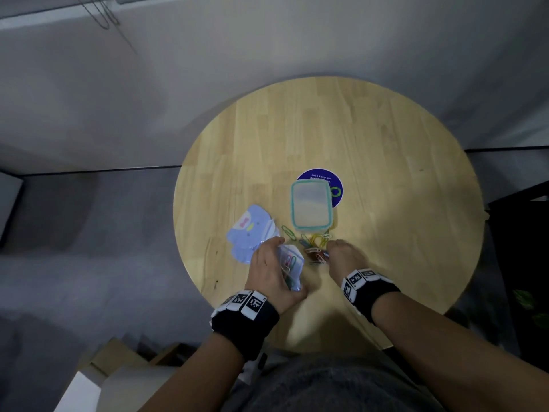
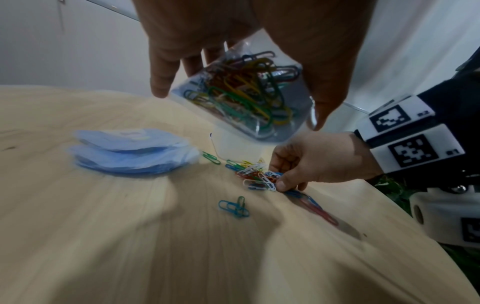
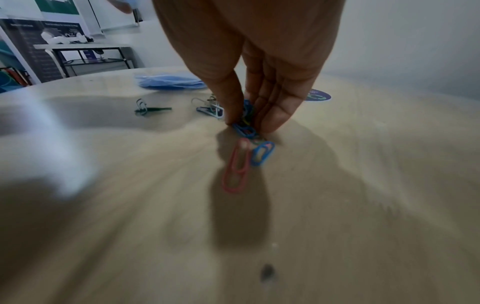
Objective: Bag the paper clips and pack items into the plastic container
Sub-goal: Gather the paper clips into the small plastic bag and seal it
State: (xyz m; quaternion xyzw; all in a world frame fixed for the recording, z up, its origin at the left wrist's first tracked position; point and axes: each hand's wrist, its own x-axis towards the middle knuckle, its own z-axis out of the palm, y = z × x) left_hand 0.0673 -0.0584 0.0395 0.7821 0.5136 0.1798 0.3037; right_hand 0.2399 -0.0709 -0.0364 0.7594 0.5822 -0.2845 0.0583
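My left hand grips a clear plastic bag partly filled with coloured paper clips, held above the round wooden table. Just right of it, my right hand reaches down to the table and pinches a few blue paper clips at the near edge of a loose pile of clips. A red clip and a blue clip lie just in front of its fingertips. The plastic container, with a teal-rimmed lid on, stands just beyond the pile.
A stack of light-blue penguin-print pouches lies to the left of the pile. A round dark-blue sticker shows under the container's far side. Two linked blue-green clips lie apart near me. Cardboard boxes sit on the floor, lower left.
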